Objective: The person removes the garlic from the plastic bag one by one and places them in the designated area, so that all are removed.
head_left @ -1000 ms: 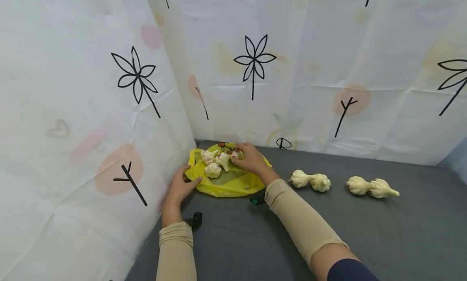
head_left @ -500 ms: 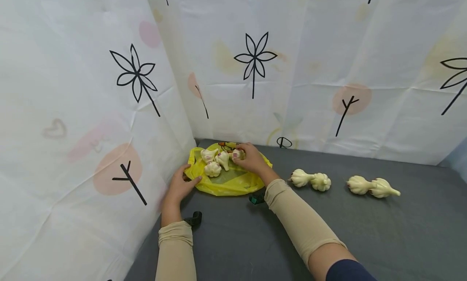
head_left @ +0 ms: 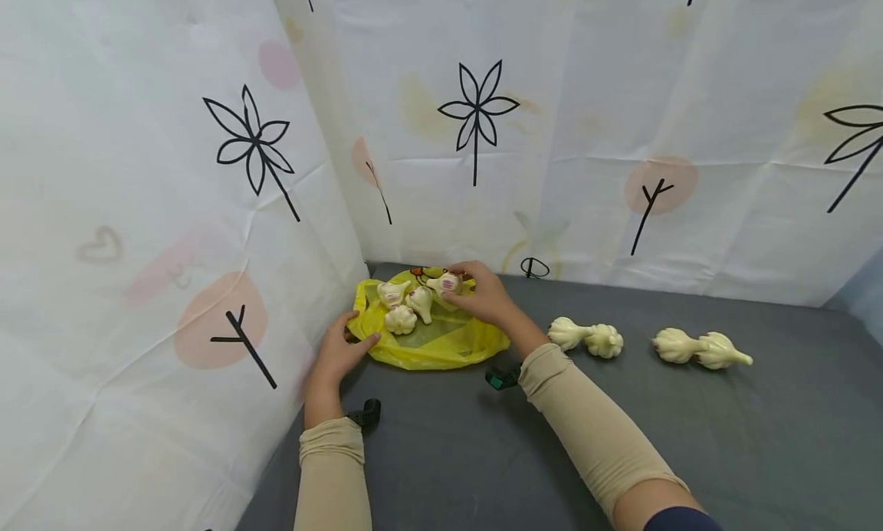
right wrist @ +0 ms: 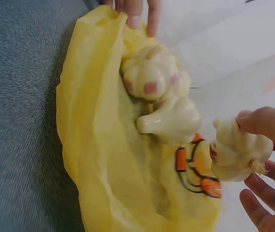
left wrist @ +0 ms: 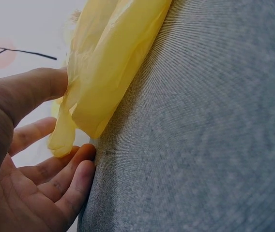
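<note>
A yellow plastic bag (head_left: 441, 351) lies spread open in the far left corner of the table, with 3 garlic bulbs (head_left: 400, 319) in it. My right hand (head_left: 486, 297) pinches another garlic bulb (right wrist: 239, 150) between thumb and fingers, over the bag's back right part. Its root tuft shows in the right wrist view. At the bag's left rim is my left hand (head_left: 338, 355), thumb touching the yellow film. Its fingers (left wrist: 62, 183) look relaxed and spread in the left wrist view, with a loose strip of the bag hanging beside them.
Right of the bag, two garlic bulbs (head_left: 603, 341) lie end to end on the grey table (head_left: 441, 454). Another pair of bulbs (head_left: 717, 351) lies farther right. Printed white cloth (head_left: 586, 132) stands behind and along the left side.
My right hand and forearm have swung a little right and up, and the garlic bulb in the fingers has turned so more of it shows. The left hand stays at the bag's rim.
</note>
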`<state>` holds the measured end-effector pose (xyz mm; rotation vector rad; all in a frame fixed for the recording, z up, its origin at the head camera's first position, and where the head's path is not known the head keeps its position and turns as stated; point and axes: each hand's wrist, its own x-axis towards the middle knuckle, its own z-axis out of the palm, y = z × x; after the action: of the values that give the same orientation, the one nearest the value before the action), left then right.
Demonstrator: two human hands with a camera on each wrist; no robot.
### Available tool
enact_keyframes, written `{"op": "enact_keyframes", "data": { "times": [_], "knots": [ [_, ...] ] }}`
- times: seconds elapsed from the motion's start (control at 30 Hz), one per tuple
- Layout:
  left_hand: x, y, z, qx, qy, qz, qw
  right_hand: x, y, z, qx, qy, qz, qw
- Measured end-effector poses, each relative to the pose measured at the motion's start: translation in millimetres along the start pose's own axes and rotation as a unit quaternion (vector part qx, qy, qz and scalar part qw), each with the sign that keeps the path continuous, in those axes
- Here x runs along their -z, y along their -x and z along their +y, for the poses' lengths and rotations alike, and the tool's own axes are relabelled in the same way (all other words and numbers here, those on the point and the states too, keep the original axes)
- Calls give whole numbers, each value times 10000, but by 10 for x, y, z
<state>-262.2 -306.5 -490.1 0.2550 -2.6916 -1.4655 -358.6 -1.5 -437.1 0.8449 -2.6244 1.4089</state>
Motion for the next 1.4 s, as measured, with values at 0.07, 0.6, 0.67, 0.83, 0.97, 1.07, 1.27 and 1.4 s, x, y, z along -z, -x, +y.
{"op": "enact_keyframes", "data": {
  "times": [0.07,0.6,0.67,0.83,0.97,1.07,1.27,1.4],
  "knots": [
    [0,6,7,-15,20,-18,10000,65,76,-25,76,-132,14,9999],
    [-1,-32,-50,41,7,-27,10000,586,887,-91,499,-486,-241,9973],
    [0,-34,-52,28,-1,-24,10000,646,990,-65,592,-402,-233,9972],
    [-1,-23,-51,-18,34,-12,10000,777,1248,37,681,-167,-193,9974],
    [-6,-4,-43,-33,70,-16,10000,845,1442,171,621,-19,-136,9980],
    [-7,10,-31,-17,128,-30,9999,877,1564,276,596,102,-95,9981],
    [-15,1,-39,-17,126,-56,9999,942,1736,379,584,246,43,9980],
    [-15,-22,-55,-31,116,-48,9999,958,1795,433,577,229,82,9980]
  ]
}}
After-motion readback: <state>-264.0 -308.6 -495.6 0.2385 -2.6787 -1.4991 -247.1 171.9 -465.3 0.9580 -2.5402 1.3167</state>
